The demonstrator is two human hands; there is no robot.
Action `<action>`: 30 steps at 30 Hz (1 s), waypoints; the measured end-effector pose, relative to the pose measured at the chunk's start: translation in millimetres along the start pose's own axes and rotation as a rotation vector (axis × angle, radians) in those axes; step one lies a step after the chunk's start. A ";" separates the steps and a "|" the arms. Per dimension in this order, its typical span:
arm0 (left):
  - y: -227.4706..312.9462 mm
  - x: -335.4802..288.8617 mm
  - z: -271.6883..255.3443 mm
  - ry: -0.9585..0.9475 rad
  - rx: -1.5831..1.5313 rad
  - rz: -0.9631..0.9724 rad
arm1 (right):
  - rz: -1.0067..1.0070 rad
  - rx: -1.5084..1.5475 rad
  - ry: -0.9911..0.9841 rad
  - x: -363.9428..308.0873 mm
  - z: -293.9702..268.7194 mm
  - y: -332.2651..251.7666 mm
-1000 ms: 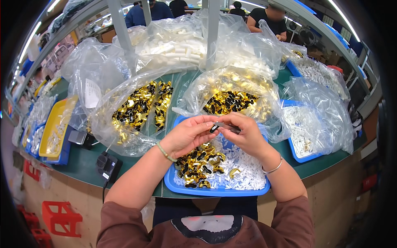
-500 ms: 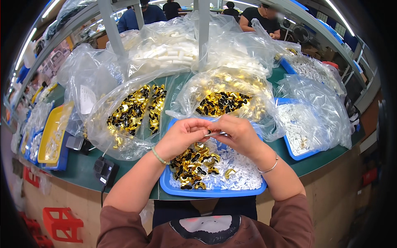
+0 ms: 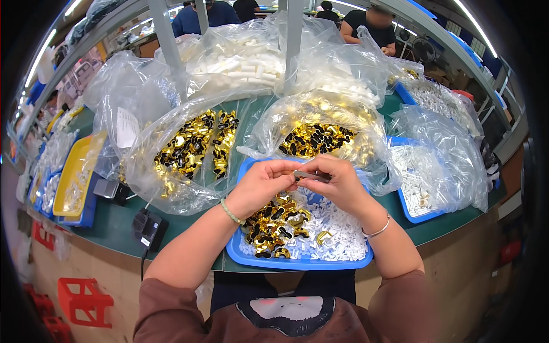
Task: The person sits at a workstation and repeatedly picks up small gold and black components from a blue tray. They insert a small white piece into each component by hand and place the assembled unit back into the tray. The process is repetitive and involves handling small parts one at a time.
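Both my hands meet over the back of a blue tray (image 3: 303, 265). My left hand (image 3: 257, 188) is closed in a pinch; a tiny dark bit shows at its fingertips, too small to name. Held between the thumb and fingers of my right hand (image 3: 338, 184) are grey metal tweezers (image 3: 313, 176), their tips reaching the left fingertips. Below, shiny gold-and-black pieces (image 3: 270, 228) are heaped in the tray's left half. Small white pieces (image 3: 342, 231) cover its right half, with one gold piece (image 3: 323, 236) lying on them.
Behind the tray, clear plastic bags hold gold-and-black pieces (image 3: 191, 146) and white cylinders (image 3: 249, 74). To the right is another blue tray (image 3: 422, 218) of white parts; to the left, a yellow tray (image 3: 67, 177) and a black boxy device (image 3: 147, 228). Grey posts (image 3: 293, 51) rise behind; people sit beyond.
The tweezers in my right hand now show more plainly and my right fingers have shifted around them. My left hand keeps its pinch. The whole view has shifted slightly.
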State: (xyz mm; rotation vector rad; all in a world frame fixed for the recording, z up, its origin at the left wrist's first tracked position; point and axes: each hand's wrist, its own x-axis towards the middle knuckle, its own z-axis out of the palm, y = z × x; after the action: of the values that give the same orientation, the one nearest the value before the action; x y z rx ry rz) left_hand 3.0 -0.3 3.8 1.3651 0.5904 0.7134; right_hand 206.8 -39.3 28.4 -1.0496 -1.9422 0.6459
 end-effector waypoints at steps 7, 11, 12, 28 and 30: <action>-4.4 1.4 3.7 0.062 0.068 0.059 | -0.125 -0.076 -0.049 0.0 1.6 7.2; -3.4 3.2 5.0 0.067 0.014 0.044 | -0.059 -0.083 -0.008 -0.8 -2.4 7.2; -3.1 3.1 2.5 0.087 -0.036 0.029 | -0.054 -0.101 -0.009 0.3 -3.1 4.7; 0.9 3.4 -1.9 0.158 0.051 0.042 | 0.129 -0.431 -0.341 -7.7 -15.0 17.3; -1.1 4.2 -1.9 0.160 0.054 0.033 | 0.087 -0.447 -0.330 -8.4 -11.9 23.1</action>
State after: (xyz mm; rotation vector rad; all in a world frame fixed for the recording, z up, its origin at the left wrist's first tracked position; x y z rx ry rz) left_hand 4.4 4.0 2.7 1.3779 0.7193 0.8440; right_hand 229.5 -33.8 14.3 -1.3733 -2.4109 0.4610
